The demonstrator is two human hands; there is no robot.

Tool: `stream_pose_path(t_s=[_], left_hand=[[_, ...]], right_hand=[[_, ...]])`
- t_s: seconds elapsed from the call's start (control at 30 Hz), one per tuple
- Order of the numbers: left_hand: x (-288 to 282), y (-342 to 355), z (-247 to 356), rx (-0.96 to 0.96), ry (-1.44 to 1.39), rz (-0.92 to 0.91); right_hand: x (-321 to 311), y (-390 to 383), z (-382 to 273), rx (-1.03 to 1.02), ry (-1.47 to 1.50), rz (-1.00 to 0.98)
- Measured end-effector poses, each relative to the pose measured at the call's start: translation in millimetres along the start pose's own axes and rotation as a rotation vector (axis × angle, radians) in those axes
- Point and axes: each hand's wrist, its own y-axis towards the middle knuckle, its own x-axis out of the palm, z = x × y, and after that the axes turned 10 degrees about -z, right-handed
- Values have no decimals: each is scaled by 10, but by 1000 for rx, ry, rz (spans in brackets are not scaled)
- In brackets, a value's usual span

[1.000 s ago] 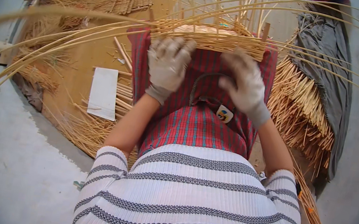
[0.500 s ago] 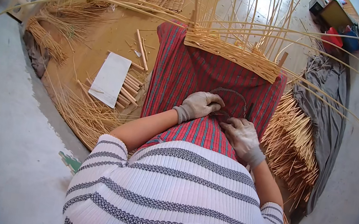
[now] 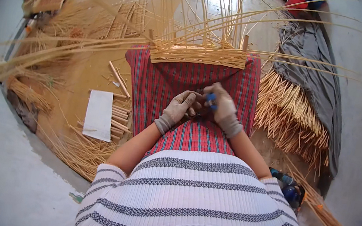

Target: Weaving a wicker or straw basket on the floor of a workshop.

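Note:
Both my hands, in pale, soiled work gloves, are close together over the red striped cloth on my lap. My left hand is closed, fingers and thumb pressed together near something small and dark; what it grips is hard to make out. Beside it, my right hand closes around a small blue thing, smeared by motion, so its kind is unclear. Past my hands, a woven wicker panel with a short wooden stake at each end lies across the far part of the cloth, long loose canes sticking up and out.
A white board lies on several short wooden rods at the left, among loose canes. To the right, a bundle of cut canes sits under a grey cloth. Another person works at the far left.
My view has turned, shifting the scene. My hands have drawn closer together, and the right one has risen from the lap with a blue thing now showing in it.

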Motion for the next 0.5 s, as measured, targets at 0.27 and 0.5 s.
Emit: stream_pose_path(t_s=[0.27,0.5], left_hand=[[-156,-79,-12,-15,-316,-128],[-1053,-203,602,198,-232,301]], right_hand=[[293,39,-53,-160,-702,-151],[-250,383,-891,146,-1160,-99]])
